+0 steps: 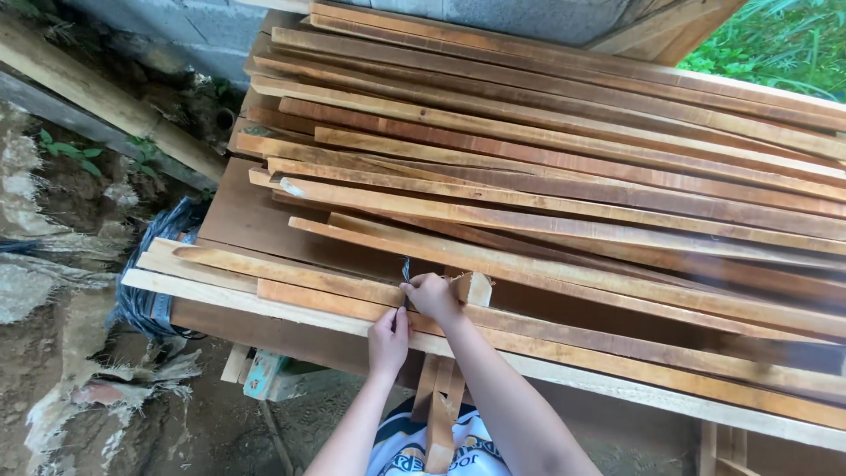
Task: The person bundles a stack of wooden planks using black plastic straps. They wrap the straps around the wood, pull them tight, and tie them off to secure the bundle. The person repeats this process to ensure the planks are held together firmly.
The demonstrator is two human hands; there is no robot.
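Wooden strips lay stacked lengthwise across the worktop. Left hand pressed flat on the front strip, likely steadying it; grip unclear. Right hand, just beside, pinched a thin dark tool upright against that strip.

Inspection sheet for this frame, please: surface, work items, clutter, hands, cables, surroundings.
Surface: wooden bench, mostly covered.
Work items: long wood slats piled across the bench; a pencil-like tool at the front slat.
Clutter: short block; loose strips below the bench edge.
Hands: left hand pressed on the front slat; right hand grips the tool.
Cables: nothing seen.
Surroundings: block wall, dirt ground, dark bag, greenery.
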